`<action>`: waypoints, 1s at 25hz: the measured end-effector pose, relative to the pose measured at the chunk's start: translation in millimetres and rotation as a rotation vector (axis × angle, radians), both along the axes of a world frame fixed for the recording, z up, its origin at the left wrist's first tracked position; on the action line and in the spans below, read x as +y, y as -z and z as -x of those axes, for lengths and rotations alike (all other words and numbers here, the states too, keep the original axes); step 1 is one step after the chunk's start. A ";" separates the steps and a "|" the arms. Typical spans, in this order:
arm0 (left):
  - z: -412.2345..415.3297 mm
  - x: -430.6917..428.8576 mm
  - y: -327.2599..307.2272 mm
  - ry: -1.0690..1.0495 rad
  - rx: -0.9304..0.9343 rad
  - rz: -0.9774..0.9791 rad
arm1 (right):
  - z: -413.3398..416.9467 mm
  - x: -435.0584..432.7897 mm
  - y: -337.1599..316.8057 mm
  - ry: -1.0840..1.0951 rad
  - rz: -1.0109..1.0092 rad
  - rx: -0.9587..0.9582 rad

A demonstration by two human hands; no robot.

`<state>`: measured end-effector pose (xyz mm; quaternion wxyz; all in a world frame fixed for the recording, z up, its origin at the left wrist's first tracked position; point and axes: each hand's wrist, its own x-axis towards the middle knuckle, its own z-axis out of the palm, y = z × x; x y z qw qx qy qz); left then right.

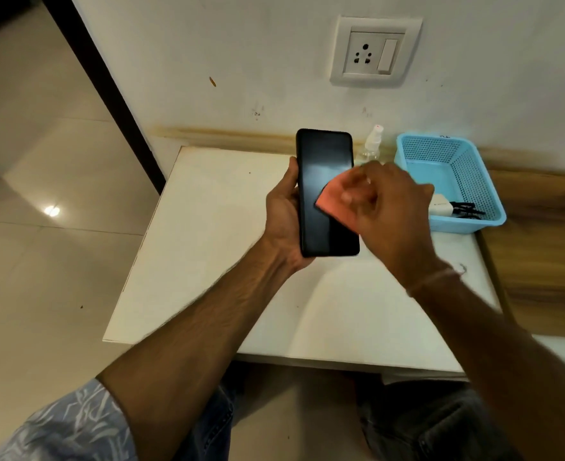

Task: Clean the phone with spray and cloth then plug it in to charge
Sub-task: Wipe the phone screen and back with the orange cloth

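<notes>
At centre frame, a person's left hand (282, 214) gripped a black, glossy slab phone (327, 194) by its long edges, held above a white tabletop (208, 227). The right hand (384, 207), blurred, appeared to bunch its fingers on a small coral-orange cloth (332, 202) pressed to the dark screen. The phone's long axis ran from lower to upper frame, its far end pointing at the wall and its screen facing the camera. An edge-only grip risked the phone slipping onto the table under a firm wipe. A wide stroke could topple the clear spray bottle with a white nozzle (372, 144) just behind, beside a light-blue perforated plastic basket (467, 168) holding a white charger with a black cable (440, 206).
</notes>
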<state>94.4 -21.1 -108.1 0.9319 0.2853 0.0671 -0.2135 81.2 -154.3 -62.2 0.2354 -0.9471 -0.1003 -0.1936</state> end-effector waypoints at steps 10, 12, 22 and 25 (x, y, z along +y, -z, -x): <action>-1.9 6.5 10.7 -0.028 0.009 0.015 | 13.4 18.0 15.0 -0.373 0.037 0.009; -1.9 5.8 10.1 -0.003 0.018 -0.026 | 6.2 4.2 11.9 -0.343 0.077 -0.037; -3.5 8.1 17.5 0.006 0.026 -0.016 | 15.0 27.0 28.4 -0.337 -0.007 -0.055; -4.4 9.4 17.4 0.051 0.022 -0.032 | 17.6 -4.5 26.2 -0.463 0.199 -0.081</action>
